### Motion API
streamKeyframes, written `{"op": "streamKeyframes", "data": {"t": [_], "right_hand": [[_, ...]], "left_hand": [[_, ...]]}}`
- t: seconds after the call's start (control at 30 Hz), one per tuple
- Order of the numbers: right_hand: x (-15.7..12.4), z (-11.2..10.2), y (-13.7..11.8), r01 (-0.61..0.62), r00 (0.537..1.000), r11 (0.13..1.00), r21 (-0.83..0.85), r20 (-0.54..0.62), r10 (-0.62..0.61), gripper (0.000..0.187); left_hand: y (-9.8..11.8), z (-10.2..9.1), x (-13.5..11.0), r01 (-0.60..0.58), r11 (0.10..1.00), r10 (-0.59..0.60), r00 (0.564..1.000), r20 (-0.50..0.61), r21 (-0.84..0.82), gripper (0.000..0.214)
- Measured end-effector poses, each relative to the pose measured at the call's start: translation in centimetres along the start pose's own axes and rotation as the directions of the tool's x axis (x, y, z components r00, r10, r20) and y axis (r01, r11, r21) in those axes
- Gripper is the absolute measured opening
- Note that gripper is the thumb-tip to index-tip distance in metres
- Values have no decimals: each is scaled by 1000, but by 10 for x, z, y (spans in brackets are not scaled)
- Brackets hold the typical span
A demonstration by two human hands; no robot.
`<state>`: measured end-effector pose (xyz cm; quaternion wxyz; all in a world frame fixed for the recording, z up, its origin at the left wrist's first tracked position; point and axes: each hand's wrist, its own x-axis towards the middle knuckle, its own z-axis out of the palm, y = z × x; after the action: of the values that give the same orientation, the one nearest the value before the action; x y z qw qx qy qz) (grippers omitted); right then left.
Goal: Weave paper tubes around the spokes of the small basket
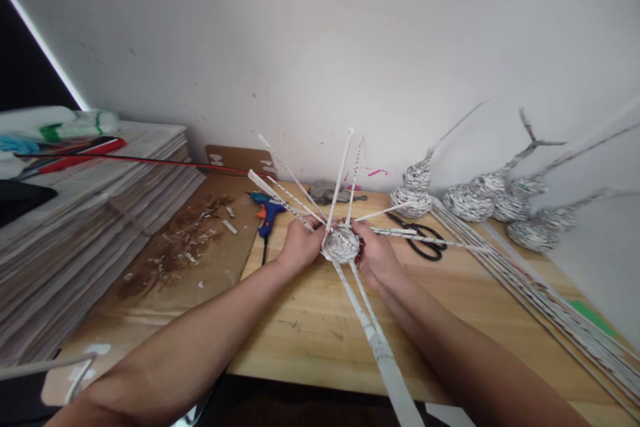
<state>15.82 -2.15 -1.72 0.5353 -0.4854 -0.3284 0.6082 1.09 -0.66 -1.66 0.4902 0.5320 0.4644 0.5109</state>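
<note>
A small round piece woven from rolled newspaper strips (342, 247) is held between my two hands above the wooden table. Paper tubes (340, 173) fan out from it upward and to both sides, and two long strips (373, 333) run down from it toward me. On its left side, my left hand (301, 240) grips the edge with the fingers curled. My right hand (376, 250) closes round the right side, its thumb near the top rim. The fingertips of both hands are partly hidden behind the weave.
Black scissors (425, 248) lie right of my hands, beside a bundle of long paper tubes (540, 307). Several finished woven gourd shapes (413, 197) line the wall. A blue glue gun (271, 213) rests to the left, near scraps on cardboard (220, 280) and a tall newspaper stack (135, 207).
</note>
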Motion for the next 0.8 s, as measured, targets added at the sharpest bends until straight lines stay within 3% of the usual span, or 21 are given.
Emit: {"op": "streamKeyframes", "data": {"t": [0.27,0.47,0.7,0.8], "right_hand": [[-8,4,-8,199,977,962,-186,-45,-211,25],[-6,-1,-10,345,933,867,-360,31,-359,25],[-4,-3,-7,371,923,832,-412,70,-377,26],[-3,-3,-7,388,916,820,-420,82,-392,22]], "left_hand": [[0,6,1,142,963,-155,987,-35,-230,29],[7,3,1,136,979,-134,991,25,-151,26],[15,1,-2,89,995,-88,996,36,-51,17],[15,1,-3,96,995,-91,991,102,-41,18]]}}
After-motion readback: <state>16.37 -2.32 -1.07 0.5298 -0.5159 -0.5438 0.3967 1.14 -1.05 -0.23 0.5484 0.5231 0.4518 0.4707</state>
